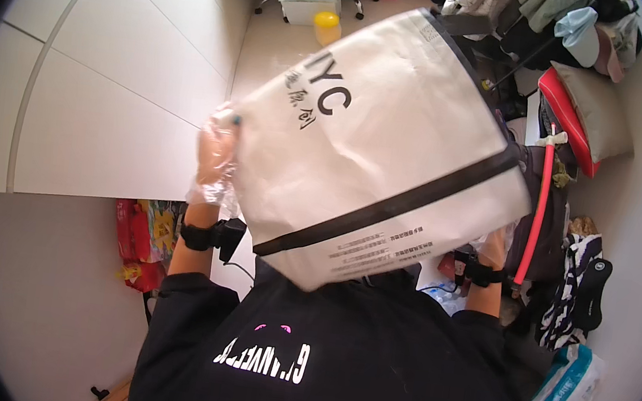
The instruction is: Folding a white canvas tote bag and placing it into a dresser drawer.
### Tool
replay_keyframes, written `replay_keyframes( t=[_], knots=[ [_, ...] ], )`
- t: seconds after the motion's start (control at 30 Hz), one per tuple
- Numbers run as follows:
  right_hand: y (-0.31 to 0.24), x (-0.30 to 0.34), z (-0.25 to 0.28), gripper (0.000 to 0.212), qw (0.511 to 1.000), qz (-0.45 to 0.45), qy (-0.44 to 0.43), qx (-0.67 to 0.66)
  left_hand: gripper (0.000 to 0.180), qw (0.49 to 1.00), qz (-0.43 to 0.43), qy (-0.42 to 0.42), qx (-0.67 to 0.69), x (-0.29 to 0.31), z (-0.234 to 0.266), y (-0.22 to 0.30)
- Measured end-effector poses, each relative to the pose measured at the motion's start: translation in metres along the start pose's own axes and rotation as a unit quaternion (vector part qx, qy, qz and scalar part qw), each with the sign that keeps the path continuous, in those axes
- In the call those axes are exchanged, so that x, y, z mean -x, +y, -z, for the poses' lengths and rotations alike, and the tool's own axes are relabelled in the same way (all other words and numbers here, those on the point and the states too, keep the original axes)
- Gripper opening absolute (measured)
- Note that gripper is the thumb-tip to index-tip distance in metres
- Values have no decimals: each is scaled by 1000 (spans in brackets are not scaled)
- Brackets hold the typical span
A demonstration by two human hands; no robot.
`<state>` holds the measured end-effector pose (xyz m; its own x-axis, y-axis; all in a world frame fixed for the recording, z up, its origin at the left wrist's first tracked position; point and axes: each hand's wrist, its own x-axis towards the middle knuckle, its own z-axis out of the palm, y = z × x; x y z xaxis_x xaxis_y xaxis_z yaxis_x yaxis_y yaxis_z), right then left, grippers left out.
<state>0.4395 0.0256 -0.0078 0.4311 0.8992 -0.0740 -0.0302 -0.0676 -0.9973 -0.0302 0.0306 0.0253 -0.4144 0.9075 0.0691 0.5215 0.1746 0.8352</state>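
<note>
A large cream bag (394, 129) with dark lettering and a black band is held up, tilted, in front of my chest. My left hand (217, 152), in a clear plastic glove, grips the bag's left edge. On the other side, my right hand (497, 240) is at the bag's lower right corner, with its fingers hidden behind the bag. Clear plastic also shows around that hand. Each wrist carries a black strap with a small device.
White cabinets (134, 89) line the left side. Beyond the bag are a clear storage box (310, 3) and a yellow-lidded container (327, 29). To the right lie a red tube (539, 203), a beige cushion (600, 114), clothes and a teal-and-white package (564, 391).
</note>
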Motion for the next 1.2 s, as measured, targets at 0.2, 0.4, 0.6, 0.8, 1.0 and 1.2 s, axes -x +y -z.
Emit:
replay_keyframes(
  t=[0.2,0.4,0.6,0.8,1.0,1.2],
  knots=[
    [-5,-5,2,93,989,-120,-75,-51,54,953,174,-196,150,16,-46,-45],
    [-4,8,-5,87,975,-113,-181,58,40,896,199,-394,-47,57,-71,-71],
    [-37,51,-53,81,768,202,-431,428,31,826,20,-496,-268,97,-92,-139],
    [-39,81,-84,62,608,68,-665,428,44,725,-3,-586,-362,114,-90,-105],
    [-19,94,-76,39,600,22,-696,393,50,795,-139,-557,-195,116,-64,-67],
    [-21,84,-76,33,602,-111,-709,350,73,728,-76,-649,205,117,-30,-14]
  ],
)
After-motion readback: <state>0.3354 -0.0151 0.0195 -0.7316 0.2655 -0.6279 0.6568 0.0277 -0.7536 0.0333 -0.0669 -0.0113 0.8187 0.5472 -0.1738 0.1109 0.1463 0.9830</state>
